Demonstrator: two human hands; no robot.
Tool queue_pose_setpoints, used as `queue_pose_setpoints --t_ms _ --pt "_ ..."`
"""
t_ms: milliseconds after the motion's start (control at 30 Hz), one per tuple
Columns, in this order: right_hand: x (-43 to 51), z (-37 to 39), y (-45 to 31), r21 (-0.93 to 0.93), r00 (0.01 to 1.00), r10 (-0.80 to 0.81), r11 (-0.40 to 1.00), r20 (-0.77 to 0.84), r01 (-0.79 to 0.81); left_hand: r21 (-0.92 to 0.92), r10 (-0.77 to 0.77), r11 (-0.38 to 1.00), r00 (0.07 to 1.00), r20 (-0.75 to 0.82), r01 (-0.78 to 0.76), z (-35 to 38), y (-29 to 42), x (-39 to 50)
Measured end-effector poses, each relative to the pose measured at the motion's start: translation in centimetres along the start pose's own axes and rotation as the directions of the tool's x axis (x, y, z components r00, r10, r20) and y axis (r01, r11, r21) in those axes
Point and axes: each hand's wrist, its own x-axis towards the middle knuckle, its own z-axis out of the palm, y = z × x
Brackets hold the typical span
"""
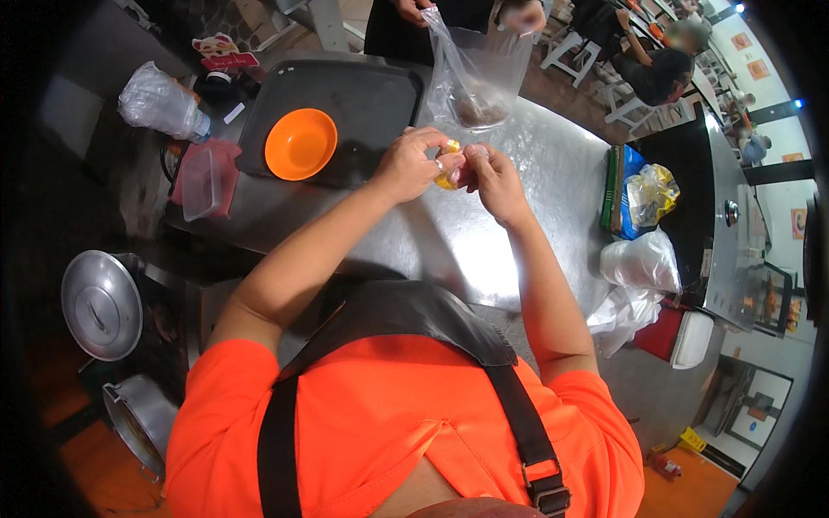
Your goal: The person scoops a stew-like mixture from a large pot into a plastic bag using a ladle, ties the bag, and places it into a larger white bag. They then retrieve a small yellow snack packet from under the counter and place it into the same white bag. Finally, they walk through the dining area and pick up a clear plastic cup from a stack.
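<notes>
Over the steel table (447,223), both my hands hold one small clear plastic packet (447,180) with yellow stuff showing through it. My left hand (411,162), with a ring on one finger, pinches its left side. The fingertips of my right hand (495,181) grip its clear plastic on the right; what exactly is inside is too small to tell. Left of my hands, an orange bowl (301,144) sits on a dark tray (363,87). Beyond my hands, a large clear plastic bag (479,71) with something brown at its bottom is held at the top by another person's hands (414,10).
On the left are a plastic-wrapped bundle (155,100) and a clear plastic container (201,184). A blue-and-green box (618,194) and white plastic bags (641,262) line the right end. A metal lid (102,304) and pot (144,421) stand at lower left.
</notes>
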Motion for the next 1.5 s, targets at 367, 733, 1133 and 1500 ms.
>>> queue_pose_setpoints --t_ms 367,733,1133,1500 --pt "0.4 -1.7 -1.5 -0.247 0.965 -0.25 0.932 0.085 0.263 -0.281 0.06 0.958 0.926 0.372 0.051 -3.0 0.6 1.6" --pt "0.0 0.7 -3.1 -0.213 0.972 -0.234 0.949 0.019 0.232 -0.191 -0.033 0.981 0.989 -0.145 0.005 -0.7 0.6 1.1" --pt "2.5 -2.4 -5.4 -0.003 0.945 -0.142 0.989 0.295 0.149 -0.498 -0.021 0.838 0.925 0.379 0.223 -4.5 0.6 0.3" --pt "13.1 -6.4 -12.3 -0.309 0.936 -0.35 0.896 -0.044 0.32 -0.01 0.101 0.994 0.95 -0.294 -0.108 -3.0 -3.3 -3.7"
